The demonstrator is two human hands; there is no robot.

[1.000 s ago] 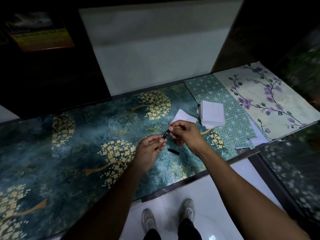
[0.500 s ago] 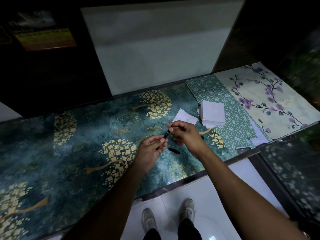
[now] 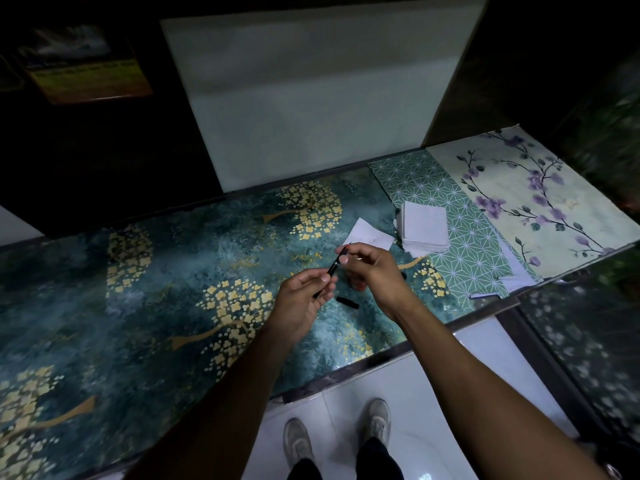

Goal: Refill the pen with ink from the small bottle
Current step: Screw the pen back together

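- Both hands meet a little right of the frame's centre, above the counter: the left hand (image 3: 300, 295) pinches the lower barrel of a slim black pen (image 3: 333, 267) between thumb and fingertips, and the right hand (image 3: 375, 271) closes its thumb and forefinger on the pen's upper end.
- Pen slants from lower left to upper right, its thin tip poking out above the right fingers.
- Just below the hands a short black pen piece (image 3: 347, 302) lies flat on the counter, apart from both hands.
- Behind the right hand rests a single white paper square (image 3: 371, 235); to its right sits a stack of white paper squares (image 3: 423, 227).
- Counter (image 3: 145, 299) carries a dark teal sheet with golden trees; a green star-pattern sheet (image 3: 460, 258) and a cream sheet with purple blossoms (image 3: 540, 209) lie at the right.
- At the bottom edge, two grey shoes (image 3: 339, 433) stand on white floor.
- No ink bottle can be made out.
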